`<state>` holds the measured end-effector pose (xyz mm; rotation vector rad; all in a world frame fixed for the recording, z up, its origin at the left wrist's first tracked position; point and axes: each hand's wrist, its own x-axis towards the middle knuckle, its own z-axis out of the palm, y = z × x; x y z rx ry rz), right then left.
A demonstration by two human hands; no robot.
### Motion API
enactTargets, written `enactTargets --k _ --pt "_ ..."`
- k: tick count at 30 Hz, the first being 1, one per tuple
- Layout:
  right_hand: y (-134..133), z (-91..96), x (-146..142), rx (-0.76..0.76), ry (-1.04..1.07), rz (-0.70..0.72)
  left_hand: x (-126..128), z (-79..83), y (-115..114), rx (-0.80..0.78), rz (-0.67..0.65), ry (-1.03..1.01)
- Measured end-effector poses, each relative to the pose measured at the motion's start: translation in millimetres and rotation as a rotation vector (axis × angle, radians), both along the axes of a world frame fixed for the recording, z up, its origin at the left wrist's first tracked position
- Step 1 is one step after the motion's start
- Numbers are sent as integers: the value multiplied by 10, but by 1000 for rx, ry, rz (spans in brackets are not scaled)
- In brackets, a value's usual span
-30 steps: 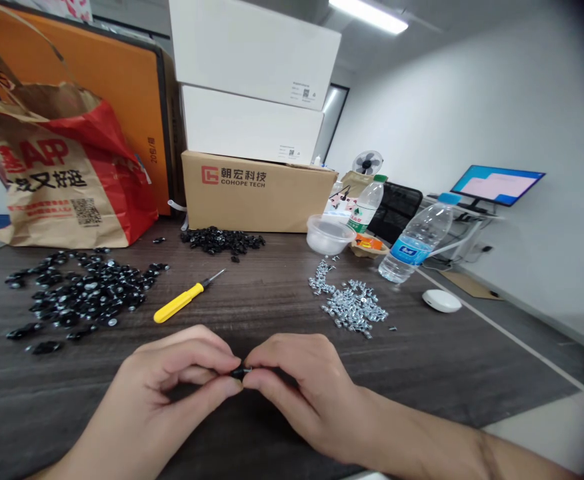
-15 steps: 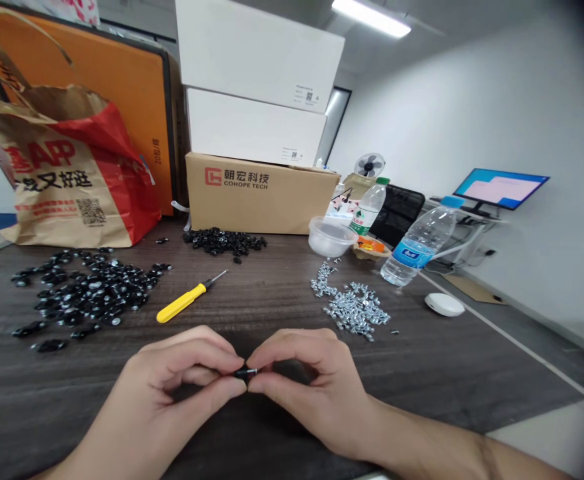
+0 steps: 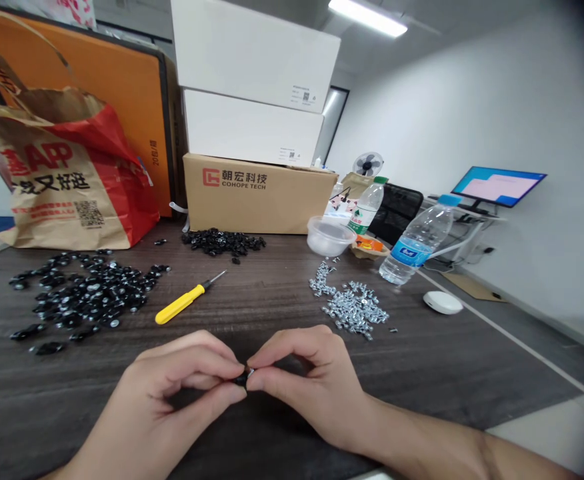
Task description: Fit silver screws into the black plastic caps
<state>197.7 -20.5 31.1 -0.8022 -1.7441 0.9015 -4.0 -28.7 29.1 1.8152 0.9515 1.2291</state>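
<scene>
Between thumb and index finger, my left hand [image 3: 182,387] pinches a small black plastic part [image 3: 241,379]. My right hand [image 3: 312,387] closes its thumb and forefinger on a small silver screw [image 3: 251,373] at the right end of that part; the fingertips hide most of both. A yellow-handled screwdriver [image 3: 179,304] lies on the table beyond my left hand. Past my right hand is a pile of silver screws [image 3: 355,309]. To the left spreads a heap of black parts with silver screws in them [image 3: 89,293].
Another pile of black parts [image 3: 225,243] lies before a cardboard box [image 3: 262,207] stacked under white boxes. A paper bag [image 3: 72,180] stands at the left. On the right are a clear plastic tub [image 3: 329,240], a water bottle [image 3: 415,247] and a white round object [image 3: 443,303].
My right fingertips have shifted slightly at the screw, and less of it shows between the two hands. The view has moved a little.
</scene>
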Motion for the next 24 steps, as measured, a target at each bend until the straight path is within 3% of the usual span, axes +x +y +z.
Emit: enactTargets --k 7,11,15,24 --pt "0 -13 -2 -62 62 59 13 -22 7 7 0 -8" --pt "-1 -21 5 -69 78 96 16 26 13 90 20 36" --pt "12 -27 1 -37 104 124 -7 65 25 195 3 116" --pt "28 -54 12 41 78 168 -50 29 10 274 -43 130"
